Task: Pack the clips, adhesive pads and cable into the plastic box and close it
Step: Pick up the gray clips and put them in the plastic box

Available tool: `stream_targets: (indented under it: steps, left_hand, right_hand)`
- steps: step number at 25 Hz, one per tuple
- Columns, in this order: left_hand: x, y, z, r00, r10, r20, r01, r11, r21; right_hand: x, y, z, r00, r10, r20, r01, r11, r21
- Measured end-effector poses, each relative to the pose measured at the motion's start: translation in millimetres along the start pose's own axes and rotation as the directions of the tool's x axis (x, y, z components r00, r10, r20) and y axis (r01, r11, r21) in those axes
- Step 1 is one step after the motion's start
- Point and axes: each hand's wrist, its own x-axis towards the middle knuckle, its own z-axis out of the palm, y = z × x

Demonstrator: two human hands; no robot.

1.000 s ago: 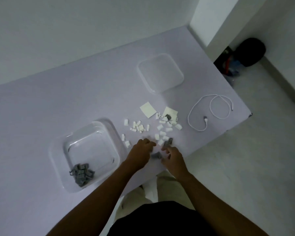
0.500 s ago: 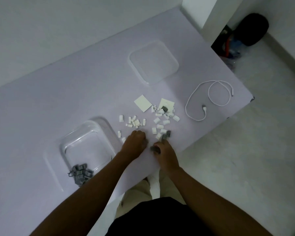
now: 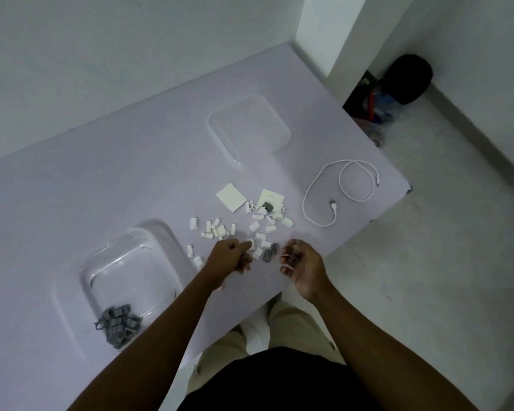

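The open plastic box (image 3: 128, 280) sits at the left of the table (image 3: 101, 173), with grey clips (image 3: 118, 323) heaped in its near corner. To its right the left hand (image 3: 230, 258) hovers with fingers curled; whether it holds anything cannot be told. Beyond it lie white clips (image 3: 261, 226), two adhesive pads (image 3: 231, 197), the lid (image 3: 248, 127) and the cable (image 3: 341, 191). The right hand (image 3: 301, 262), palm up, cups what look like more grey clips. The box lies left of both hands, nearer the left one.

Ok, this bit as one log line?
box: open, grey clips inside | lid: aside | white clips, pads, cable: on table | left hand, right hand: curled, contents unclear
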Motion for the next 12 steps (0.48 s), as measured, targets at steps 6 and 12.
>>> stream_targets:
  steps: [6, 12]
  left_hand:
    - [19.8, -6.1, 22.9, 1.000, -0.021, 0.023, 0.007, 0.855, 0.518]
    - [18.3, -18.0, 58.4, 0.975, 0.223, 0.006, -0.138, 0.582, 0.801]
  right_hand:
    - [47.1, -6.6, -21.1, 0.943, -0.329, 0.044, 0.229, 0.549, -0.804]
    - [73.8, -4.5, -39.0, 0.815, -0.316, 0.485, 0.540, 0.109, -0.835]
